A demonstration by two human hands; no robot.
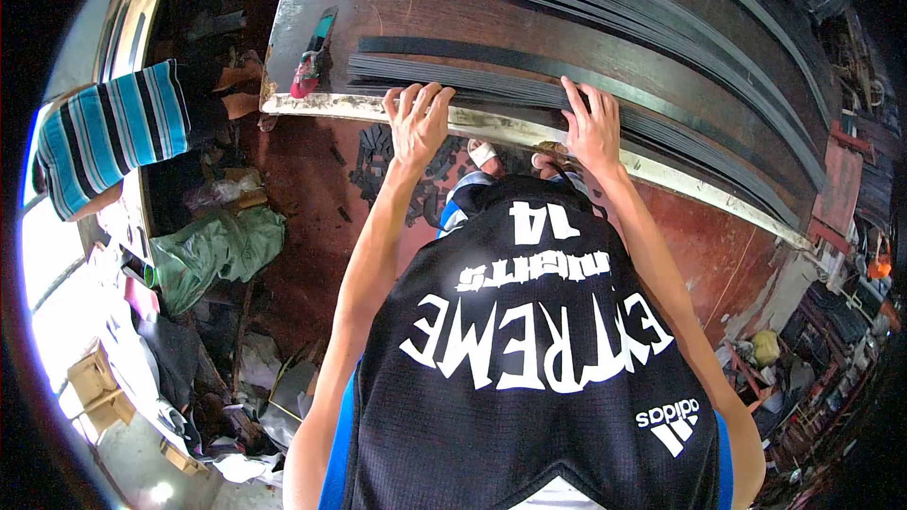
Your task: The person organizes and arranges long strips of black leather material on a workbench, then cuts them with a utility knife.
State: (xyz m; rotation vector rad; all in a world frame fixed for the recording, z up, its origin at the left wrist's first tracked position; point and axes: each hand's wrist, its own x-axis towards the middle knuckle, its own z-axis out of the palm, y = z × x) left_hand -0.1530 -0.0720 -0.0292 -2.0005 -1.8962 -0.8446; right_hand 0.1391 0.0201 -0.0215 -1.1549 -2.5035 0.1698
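A long stack of thin dark grey strips [491,81] lies along the near edge of the dark worktable [331,0]. My left hand [418,121] is at the pale table edge, its bent fingers apart and fingertips right at the front of the stack near its left end. Farther right, my right hand [594,127] reaches over the same edge. Its fingers are spread and overlap the strips, with the index finger stretched forward. A wider black strip [416,45] lies just behind the stack. To the left is a cutter knife [316,52] with a teal and red handle.
More long strips [605,0] are piled toward the back of the table. Dark scraps [416,175] litter the red floor below. At left are a striped cloth [118,137] and a green plastic bag [222,250]. A reddish wooden stand [839,179] is at right.
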